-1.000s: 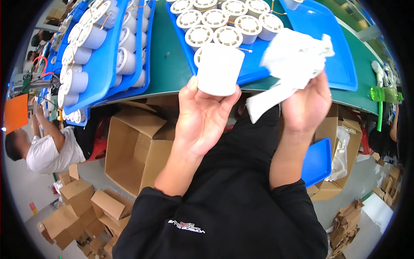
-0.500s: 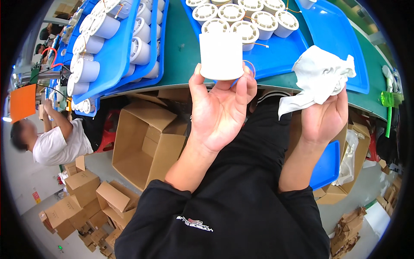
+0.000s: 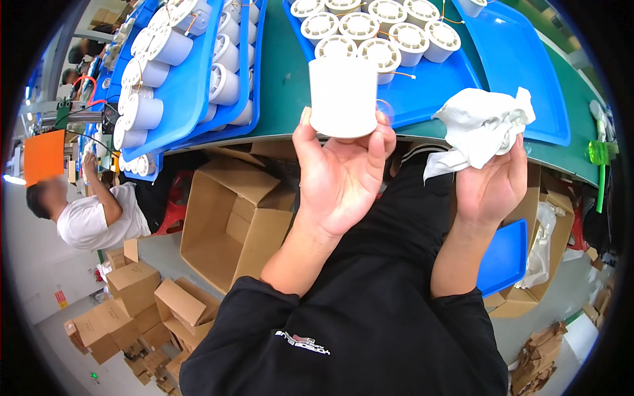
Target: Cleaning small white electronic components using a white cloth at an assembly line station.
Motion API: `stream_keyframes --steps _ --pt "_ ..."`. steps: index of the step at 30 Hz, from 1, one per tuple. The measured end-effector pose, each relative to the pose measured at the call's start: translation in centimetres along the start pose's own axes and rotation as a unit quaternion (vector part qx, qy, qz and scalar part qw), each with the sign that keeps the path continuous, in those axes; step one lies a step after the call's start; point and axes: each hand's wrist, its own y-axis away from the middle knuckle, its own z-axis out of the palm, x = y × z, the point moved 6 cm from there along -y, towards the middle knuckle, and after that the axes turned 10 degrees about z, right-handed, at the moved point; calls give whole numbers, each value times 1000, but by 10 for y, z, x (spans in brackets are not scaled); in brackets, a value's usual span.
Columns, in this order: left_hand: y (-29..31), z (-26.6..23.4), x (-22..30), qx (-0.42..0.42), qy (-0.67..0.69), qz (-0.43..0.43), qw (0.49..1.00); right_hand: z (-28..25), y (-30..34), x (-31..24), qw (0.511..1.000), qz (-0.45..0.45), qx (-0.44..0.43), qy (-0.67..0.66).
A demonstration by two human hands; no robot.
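A smooth white plastic cylinder (image 3: 343, 98) stands upright in my left hand (image 3: 342, 181), its blank side facing me. My thumb and fingers close around its lower end; a thin wire loop shows beside it at the right. My right hand (image 3: 490, 181) grips a crumpled white cloth (image 3: 482, 125), which bunches above the fingers and droops to the left. Just beyond the held cylinder, several similar white cylinders (image 3: 409, 37) with slotted round tops and thin orange wires stand on a blue tray (image 3: 429, 82).
Stacked blue trays (image 3: 173, 109) of white cylinders fill the left of the green table (image 3: 284, 82). Another blue tray (image 3: 518, 49) lies at the right. Below the table edge are an open cardboard box (image 3: 231, 221) and a blue tray (image 3: 503, 257). A person (image 3: 99, 214) sits at left.
Within the picture, the cylinder has shifted slightly down and shows more of its side. The cloth has dropped slightly and moved left with my right hand. Both holds stay closed.
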Motion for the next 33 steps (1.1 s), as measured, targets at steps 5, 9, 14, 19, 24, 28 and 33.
stream_keyframes --steps 5,9,14,19,24,28,33 --pt "7 18 15 -42 -438 249 863 -5 4 -5 1000 -18 8 10" --pt "14 26 15 -97 -567 344 742 -8 5 -9 1000 -18 11 9" --pt "19 34 9 -145 -680 435 572 -12 6 -12 999 -32 34 19" --pt "23 38 6 -171 -703 503 472 -15 5 -12 999 -26 44 8" --pt "26 42 4 -174 -742 525 379 -19 5 -11 998 -23 51 -1" --pt "25 41 4 -167 -737 522 396 -19 4 -10 999 -19 49 5" --pt "8 28 14 -52 -542 372 752 -20 5 -11 998 -23 63 18"
